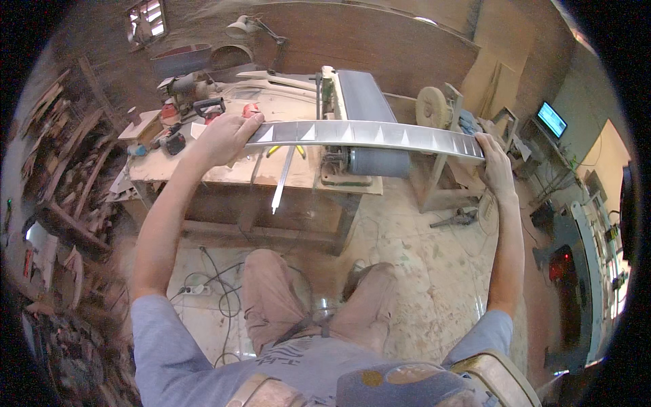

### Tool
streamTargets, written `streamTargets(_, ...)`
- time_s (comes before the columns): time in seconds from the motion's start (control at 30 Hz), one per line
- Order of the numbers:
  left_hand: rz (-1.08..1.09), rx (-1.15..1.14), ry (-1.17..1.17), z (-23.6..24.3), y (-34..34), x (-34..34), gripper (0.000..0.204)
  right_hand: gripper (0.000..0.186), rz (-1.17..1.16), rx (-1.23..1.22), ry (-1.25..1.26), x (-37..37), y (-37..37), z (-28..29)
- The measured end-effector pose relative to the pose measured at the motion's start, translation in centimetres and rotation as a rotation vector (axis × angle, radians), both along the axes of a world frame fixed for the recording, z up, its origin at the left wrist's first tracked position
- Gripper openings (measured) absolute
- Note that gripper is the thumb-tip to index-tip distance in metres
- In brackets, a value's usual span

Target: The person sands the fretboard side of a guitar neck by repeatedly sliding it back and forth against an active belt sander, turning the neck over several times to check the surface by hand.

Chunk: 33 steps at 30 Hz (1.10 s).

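Observation:
My left hand [230, 139] and my right hand [494, 163] grip opposite ends of a long, slightly bowed silver-grey strip [366, 136] with pale triangles along it, held level at arm's length. The strip crosses in front of a belt sander [366, 96], whose grey drum [380, 163] shows below it; whether they touch I cannot tell. A thin metal bar [280, 186] hangs past the front edge of the wooden workbench [230, 175], with a yellow and black tool [295, 149] beside it, partly hidden by the strip.
Power tools [173, 139] and wood pieces [278, 85] cover the bench. Right are a wheeled machine [434, 108], a screen [551, 118] and dark equipment [563, 292]. Wood offcuts [74, 156] line the left wall. Cables [224, 298] run across the dusty floor [441, 271] by my legs.

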<state>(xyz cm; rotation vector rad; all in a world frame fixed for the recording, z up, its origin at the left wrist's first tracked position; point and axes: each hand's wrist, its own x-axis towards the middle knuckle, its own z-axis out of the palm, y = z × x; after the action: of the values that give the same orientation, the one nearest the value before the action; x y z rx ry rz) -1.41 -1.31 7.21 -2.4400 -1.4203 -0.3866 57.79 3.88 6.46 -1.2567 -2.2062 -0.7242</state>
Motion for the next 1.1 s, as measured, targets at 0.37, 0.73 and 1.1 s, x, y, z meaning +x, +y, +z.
streamTargets(0.37, -0.074, 0.443, -0.014, -1.3, 3.4, 5.1, 0.029, 0.047, -0.244, 0.263, -0.01, 3.9, 1.1, -2.5)
streamTargets(0.73, -0.055, 0.514, -0.039, -1.0, 3.9, 10.6, 0.029, 0.04, -0.449, 0.37, -0.087, 9.2, 3.4, -4.0)
streamTargets(1.1, -0.048, 0.023, 0.048, -0.5, 4.2, 12.8, 0.026, 0.053, -0.224, 0.052, 0.018, 9.8, 2.7, -1.1)
